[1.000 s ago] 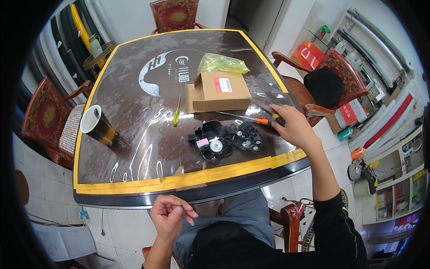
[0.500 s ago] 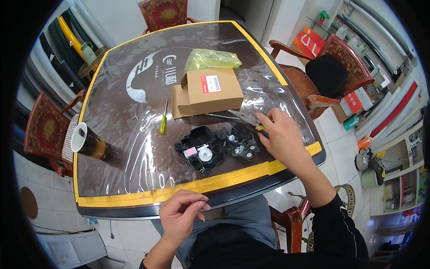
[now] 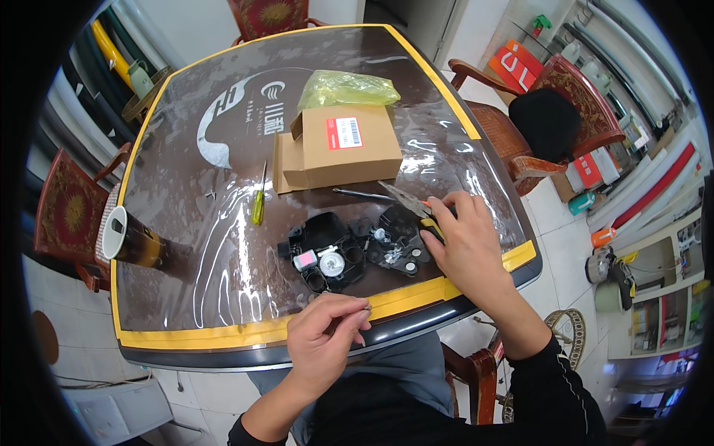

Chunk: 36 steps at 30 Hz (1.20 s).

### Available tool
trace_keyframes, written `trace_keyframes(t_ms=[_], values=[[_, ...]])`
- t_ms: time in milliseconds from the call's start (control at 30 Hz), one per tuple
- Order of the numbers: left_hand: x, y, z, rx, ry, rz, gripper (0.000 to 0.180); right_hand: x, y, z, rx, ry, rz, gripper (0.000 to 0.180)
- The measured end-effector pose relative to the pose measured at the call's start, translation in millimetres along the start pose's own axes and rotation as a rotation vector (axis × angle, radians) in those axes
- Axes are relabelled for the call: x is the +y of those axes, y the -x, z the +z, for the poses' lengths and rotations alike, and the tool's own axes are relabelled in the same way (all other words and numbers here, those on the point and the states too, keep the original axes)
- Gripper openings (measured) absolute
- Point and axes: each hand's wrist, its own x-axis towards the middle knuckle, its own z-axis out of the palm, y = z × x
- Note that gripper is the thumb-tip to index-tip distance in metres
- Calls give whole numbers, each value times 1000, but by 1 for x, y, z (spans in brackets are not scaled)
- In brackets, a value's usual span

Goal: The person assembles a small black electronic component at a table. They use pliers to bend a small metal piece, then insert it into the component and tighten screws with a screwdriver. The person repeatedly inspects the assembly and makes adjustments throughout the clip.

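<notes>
Black plastic housing [image 3: 325, 253] is laid open on the table [image 3: 186, 245], near the taped front edge, with its interior facing up, so that the white gear [image 3: 332, 264] is left exposed. Beside it, a black mechanism plate [image 3: 394, 245] is placed; whether the two are touching cannot be told. Needle-nose pliers [image 3: 408, 201] are clamped by their handles in the right hand [image 3: 462, 241], presumably so that the nose is kept free, pointing away from the body. Thumb and forefinger of the left hand [image 3: 327, 332] are pressed together at the table edge; a small greyish piece [image 3: 368, 307] appears to be pinched there, too small to be identified. The green-handled screwdriver [image 3: 258, 207] and cardboard box [image 3: 349, 160] are set behind, probably for clear working space.
</notes>
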Motion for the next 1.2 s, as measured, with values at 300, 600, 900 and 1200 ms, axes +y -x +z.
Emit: trace_keyframes(t_ms=[300,600,900,1200], values=[[-7,-2,-1,48,45,-47,13,-35,22,0,-2,-356,192,31],[-9,0,-7,56,198,-134,13,-39,16,17,-92,-583,512,39],[-9,0,-6,65,257,-180,15,-42,10,6,-10,-1165,831,47],[-11,-6,-1,66,237,-193,16,-38,20,6,-72,-1519,975,50]])
